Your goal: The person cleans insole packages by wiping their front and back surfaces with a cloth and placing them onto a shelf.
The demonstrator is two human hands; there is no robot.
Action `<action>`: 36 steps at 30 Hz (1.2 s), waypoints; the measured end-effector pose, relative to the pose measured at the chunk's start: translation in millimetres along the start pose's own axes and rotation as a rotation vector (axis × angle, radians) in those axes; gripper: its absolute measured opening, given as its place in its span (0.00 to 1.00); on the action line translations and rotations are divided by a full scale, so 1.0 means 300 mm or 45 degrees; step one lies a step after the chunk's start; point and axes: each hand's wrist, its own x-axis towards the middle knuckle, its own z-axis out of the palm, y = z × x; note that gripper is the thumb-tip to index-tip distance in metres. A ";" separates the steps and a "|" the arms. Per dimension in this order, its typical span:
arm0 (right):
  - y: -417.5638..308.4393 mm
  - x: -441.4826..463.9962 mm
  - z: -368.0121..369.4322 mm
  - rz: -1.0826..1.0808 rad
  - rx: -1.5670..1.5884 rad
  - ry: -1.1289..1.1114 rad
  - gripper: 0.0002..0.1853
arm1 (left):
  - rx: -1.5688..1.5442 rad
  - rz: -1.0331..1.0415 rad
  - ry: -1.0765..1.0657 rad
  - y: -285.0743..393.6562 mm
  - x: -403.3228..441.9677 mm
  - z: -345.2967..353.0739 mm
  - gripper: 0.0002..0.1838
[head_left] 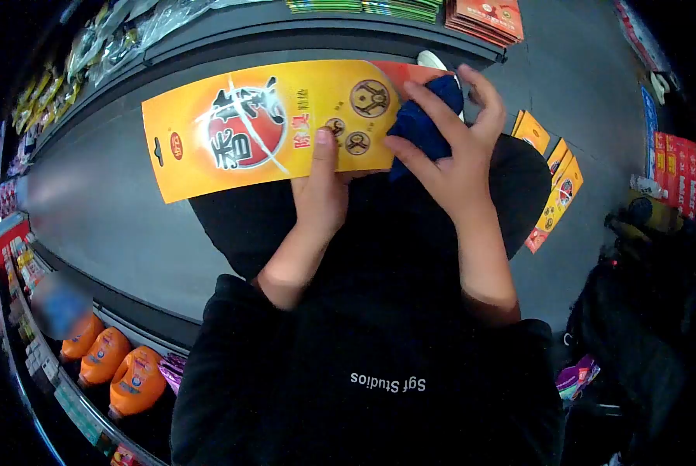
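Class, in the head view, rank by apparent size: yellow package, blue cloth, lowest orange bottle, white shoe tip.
1. Yellow package, clearly largest
2. Blue cloth and lowest orange bottle: too alike to rank
3. White shoe tip, smallest

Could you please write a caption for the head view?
The left hand holds a yellow-and-red packet; the right hand holds a blue cloth at its red end.

Cloth against right end of packet
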 end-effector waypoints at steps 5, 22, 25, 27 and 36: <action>-0.052 -0.031 0.079 -0.007 -0.069 -0.044 0.25 | 0.063 0.017 0.009 -0.026 -0.001 0.004 0.21; -0.083 -0.002 0.075 -0.265 0.035 -0.229 0.19 | 0.007 -0.001 -0.063 -0.025 -0.017 0.003 0.22; 0.037 0.033 0.044 -0.075 -0.126 -0.129 0.19 | 0.051 0.016 -0.076 -0.007 -0.024 -0.012 0.21; 0.068 0.016 0.051 -0.011 -0.078 -0.054 0.20 | -0.015 -0.054 -0.119 -0.013 -0.029 -0.020 0.21; 0.057 0.078 0.002 -0.061 0.056 -0.104 0.15 | 0.244 0.026 -0.204 -0.016 -0.019 -0.075 0.21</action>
